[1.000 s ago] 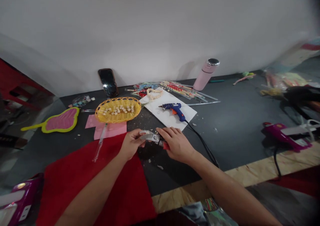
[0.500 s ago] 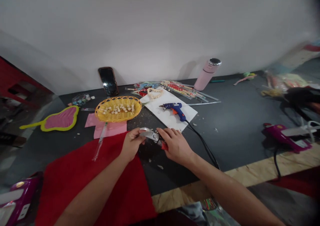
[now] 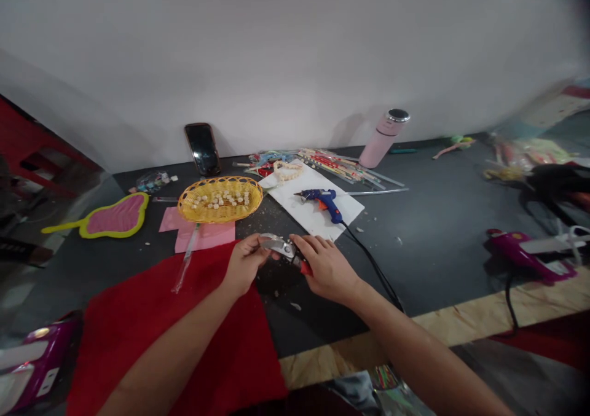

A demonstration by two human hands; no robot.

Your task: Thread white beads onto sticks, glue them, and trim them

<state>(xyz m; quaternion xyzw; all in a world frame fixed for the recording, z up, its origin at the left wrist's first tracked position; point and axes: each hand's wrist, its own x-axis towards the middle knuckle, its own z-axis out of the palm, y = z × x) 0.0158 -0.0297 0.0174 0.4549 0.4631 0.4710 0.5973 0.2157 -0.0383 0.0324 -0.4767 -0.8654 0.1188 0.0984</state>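
Observation:
My right hand (image 3: 329, 268) is wrapped round the red handles of a pair of pruning shears (image 3: 282, 246), whose silver blades point left. At the blade end, my left hand (image 3: 245, 265) has its fingers pinched together; whatever lies between them is too small to make out. Both hands are just above the dark table, beside a red cloth (image 3: 175, 324). Behind them, a yellow wicker basket (image 3: 220, 218) holds several small whitish pieces. On a white board (image 3: 318, 222) lie a blue glue gun (image 3: 325, 202) and a ring of pale pieces (image 3: 288, 170).
Against the wall lean a phone (image 3: 203, 150) and a pink flask (image 3: 383, 138), with packaged sticks (image 3: 338, 167) between. At left lies a yellow-edged pink shape (image 3: 115, 216). Purple devices sit at right (image 3: 530, 253) and lower left (image 3: 39, 361). The glue gun's cord (image 3: 378, 274) runs rightward.
The shears' blades have tilted slightly, their left end closer to my left fingers. Both hands stay almost in place; the whole view has shifted a little.

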